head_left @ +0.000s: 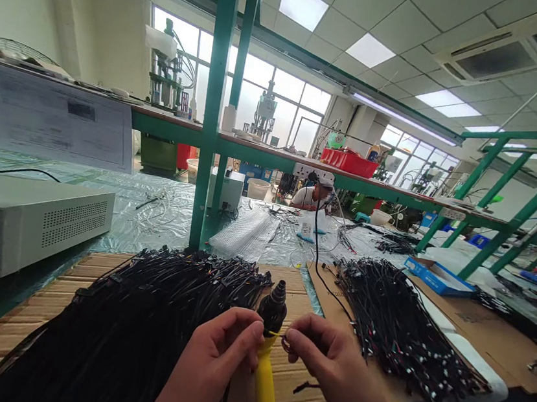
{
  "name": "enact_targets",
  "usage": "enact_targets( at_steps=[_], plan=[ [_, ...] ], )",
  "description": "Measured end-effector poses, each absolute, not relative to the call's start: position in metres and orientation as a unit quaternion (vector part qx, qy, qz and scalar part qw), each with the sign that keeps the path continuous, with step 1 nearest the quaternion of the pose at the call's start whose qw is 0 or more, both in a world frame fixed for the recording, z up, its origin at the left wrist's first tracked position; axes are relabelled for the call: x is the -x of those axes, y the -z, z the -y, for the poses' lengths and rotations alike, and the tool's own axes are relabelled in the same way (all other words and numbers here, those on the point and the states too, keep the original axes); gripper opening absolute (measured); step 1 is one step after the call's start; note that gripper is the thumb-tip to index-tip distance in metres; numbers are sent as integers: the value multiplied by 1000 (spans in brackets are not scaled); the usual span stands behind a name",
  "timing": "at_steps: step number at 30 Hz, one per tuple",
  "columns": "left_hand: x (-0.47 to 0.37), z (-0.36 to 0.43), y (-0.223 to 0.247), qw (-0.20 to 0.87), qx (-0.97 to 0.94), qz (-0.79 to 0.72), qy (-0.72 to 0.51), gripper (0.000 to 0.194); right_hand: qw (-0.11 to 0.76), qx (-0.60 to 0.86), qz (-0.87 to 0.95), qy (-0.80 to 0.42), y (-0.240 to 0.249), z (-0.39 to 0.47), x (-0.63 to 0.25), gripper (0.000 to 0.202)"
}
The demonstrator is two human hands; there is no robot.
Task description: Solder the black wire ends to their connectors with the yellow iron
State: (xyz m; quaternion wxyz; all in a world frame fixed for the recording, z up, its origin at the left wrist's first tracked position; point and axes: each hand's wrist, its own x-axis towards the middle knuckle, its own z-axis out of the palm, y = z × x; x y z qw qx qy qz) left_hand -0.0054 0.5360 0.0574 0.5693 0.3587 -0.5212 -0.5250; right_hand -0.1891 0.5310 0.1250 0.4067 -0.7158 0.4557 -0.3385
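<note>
My left hand (pixel 226 346) is closed in a pinch, its fingertips on one end of a thin yellow wire (pixel 274 334). Opposite it, my right hand (pixel 327 358) pinches a dark cable where the yellow wire comes out. A dark connector (pixel 307 386) hangs below the right hand; whether it belongs to the same cable I cannot tell. Just beyond and beneath the hands is a yellow tool (pixel 267 383) with a black stepped nozzle (pixel 277 300). To the left lies a large pile of black cables (pixel 136 322), spread over corrugated cardboard (pixel 2 338).
A second bundle of black cables (pixel 400 321) with white ends lies at right. A grey instrument box (pixel 51 220) stands at left. A green post (pixel 212 109) and shelf rise ahead. Bubble wrap (pixel 245 234) and a blue tray (pixel 438 277) lie farther back. Another person (pixel 305 196) sits across the bench.
</note>
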Motion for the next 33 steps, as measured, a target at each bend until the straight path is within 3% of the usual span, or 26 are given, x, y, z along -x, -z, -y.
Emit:
enact_targets(
  at_steps=[18, 33],
  plan=[
    [4, -540, -59, 553, -370, 546, 509, 20, 380, 728, -465, 329, -125, -533, 190, 22],
    [4, -526, -53, 573, -359, 530, 512, 28, 355, 734, -478, 327, -123, -525, 195, 24]
  ],
)
